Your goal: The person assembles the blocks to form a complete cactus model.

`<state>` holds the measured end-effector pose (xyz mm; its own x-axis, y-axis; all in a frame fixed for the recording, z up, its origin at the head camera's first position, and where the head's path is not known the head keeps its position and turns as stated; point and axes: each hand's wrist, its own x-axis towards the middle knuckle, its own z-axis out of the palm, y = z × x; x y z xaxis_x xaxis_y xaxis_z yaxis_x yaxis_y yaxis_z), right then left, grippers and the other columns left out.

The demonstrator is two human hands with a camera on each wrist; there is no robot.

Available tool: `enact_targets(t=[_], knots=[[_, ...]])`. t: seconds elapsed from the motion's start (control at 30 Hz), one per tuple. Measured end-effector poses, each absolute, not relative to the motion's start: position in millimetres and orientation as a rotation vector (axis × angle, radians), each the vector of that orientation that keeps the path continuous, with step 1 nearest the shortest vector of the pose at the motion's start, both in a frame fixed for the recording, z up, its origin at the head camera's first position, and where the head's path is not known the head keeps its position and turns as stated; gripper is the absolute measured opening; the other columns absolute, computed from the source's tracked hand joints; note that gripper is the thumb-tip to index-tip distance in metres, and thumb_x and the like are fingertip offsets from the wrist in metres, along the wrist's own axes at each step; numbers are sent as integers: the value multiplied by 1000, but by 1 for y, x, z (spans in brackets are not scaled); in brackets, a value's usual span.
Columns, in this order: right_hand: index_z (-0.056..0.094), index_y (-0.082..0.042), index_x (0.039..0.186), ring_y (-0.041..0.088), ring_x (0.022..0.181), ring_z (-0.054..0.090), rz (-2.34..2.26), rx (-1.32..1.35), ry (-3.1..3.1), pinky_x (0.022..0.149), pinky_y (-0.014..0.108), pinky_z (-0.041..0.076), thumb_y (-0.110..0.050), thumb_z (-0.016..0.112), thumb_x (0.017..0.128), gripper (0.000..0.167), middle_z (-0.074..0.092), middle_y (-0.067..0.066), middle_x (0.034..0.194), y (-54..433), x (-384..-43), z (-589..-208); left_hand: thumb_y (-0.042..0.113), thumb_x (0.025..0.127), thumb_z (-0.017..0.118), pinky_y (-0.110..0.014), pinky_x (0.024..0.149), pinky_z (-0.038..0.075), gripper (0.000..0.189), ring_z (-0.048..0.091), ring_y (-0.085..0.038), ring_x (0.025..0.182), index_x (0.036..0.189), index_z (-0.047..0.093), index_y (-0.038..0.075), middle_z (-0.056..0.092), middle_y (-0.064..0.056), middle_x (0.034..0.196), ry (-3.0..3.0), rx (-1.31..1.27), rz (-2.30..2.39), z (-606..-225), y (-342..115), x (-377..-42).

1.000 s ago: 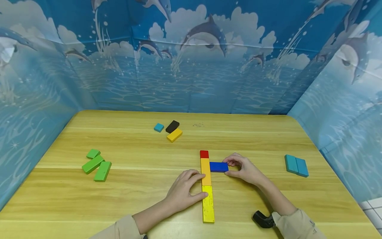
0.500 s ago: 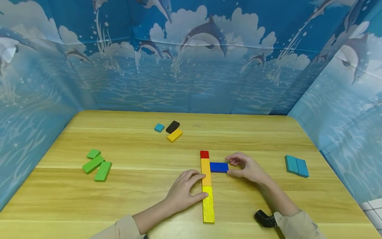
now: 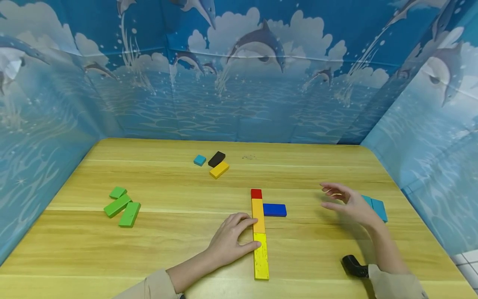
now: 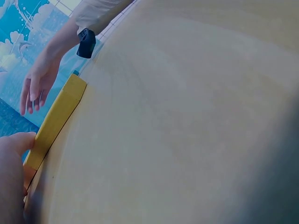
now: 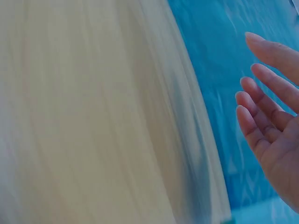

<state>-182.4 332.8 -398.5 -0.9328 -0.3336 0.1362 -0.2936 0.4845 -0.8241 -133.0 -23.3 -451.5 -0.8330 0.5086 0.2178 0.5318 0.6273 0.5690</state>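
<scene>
In the head view, a red block (image 3: pixel 256 194), an orange block (image 3: pixel 258 216) and a yellow block (image 3: pixel 261 257) lie end to end in a line. A blue block (image 3: pixel 274 210) sticks out to the right from beside the orange one. My left hand (image 3: pixel 229 241) rests at the line's left side, index finger on the orange block and thumb on the yellow one. My right hand (image 3: pixel 352 205) holds nothing; its fingers are loosely bent over the table, partly covering two teal blocks (image 3: pixel 379 209). In the right wrist view its fingers are spread apart.
Several green blocks (image 3: pixel 121 205) lie at the left of the wooden table (image 3: pixel 179 199). Toward the back are a small teal block (image 3: pixel 199 160), a black block (image 3: pixel 216 159) and a yellow-orange block (image 3: pixel 219 170). A dolphin-print curtain (image 3: pixel 239 104) surrounds the table's back and sides.
My right hand has let go of the blue block and moved right, toward the teal blocks. The left hand and the blocks have stayed in place.
</scene>
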Motion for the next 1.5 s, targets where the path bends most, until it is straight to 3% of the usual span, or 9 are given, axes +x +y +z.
enact_targets(t=[0.23,0.4,0.67,0.93,1.2,1.5], knots=[[45,2,131,4,100,51,-1511,-562,2786,80,12,42,6,62,82,52,53,-11,114,372,-174,-400,52,83,58,-38,97,36,54,41,-16,117,126,54,21,48,3,124,-2788,-901,-997,-452,-23,-133],[43,-4,135,0,98,51,-1552,-496,2802,77,9,42,11,58,82,57,51,-16,114,397,-164,-399,52,82,59,-37,97,36,54,40,-15,117,127,54,21,47,4,124,-2805,-892,-1003,-451,-23,-133],[36,-17,141,-10,102,46,-1448,-264,2837,75,6,39,2,56,88,60,45,-23,118,436,-146,-398,52,83,58,-37,97,36,54,40,-15,117,127,54,22,47,4,124,-2809,-896,-1004,-449,-22,-133],[33,-7,141,-9,104,45,-1510,-271,2855,76,5,40,8,55,86,62,44,-20,123,461,-139,-409,52,83,58,-37,97,36,54,40,-15,117,127,53,22,47,4,124,-2813,-890,-1003,-450,-22,-133],[27,-13,145,-17,101,40,-1392,-195,2859,73,3,38,-1,57,88,65,37,-26,122,478,-135,-422,54,83,57,-38,96,37,54,41,-15,117,127,53,23,47,4,124,-2823,-882,-1010,-452,-23,-132],[24,-14,146,-15,94,40,-1300,-122,2862,70,5,37,-9,58,89,66,38,-32,114,488,-134,-429,53,83,58,-37,97,36,54,41,-15,117,127,53,23,47,4,124,-2818,-881,-1014,-451,-22,-132]])
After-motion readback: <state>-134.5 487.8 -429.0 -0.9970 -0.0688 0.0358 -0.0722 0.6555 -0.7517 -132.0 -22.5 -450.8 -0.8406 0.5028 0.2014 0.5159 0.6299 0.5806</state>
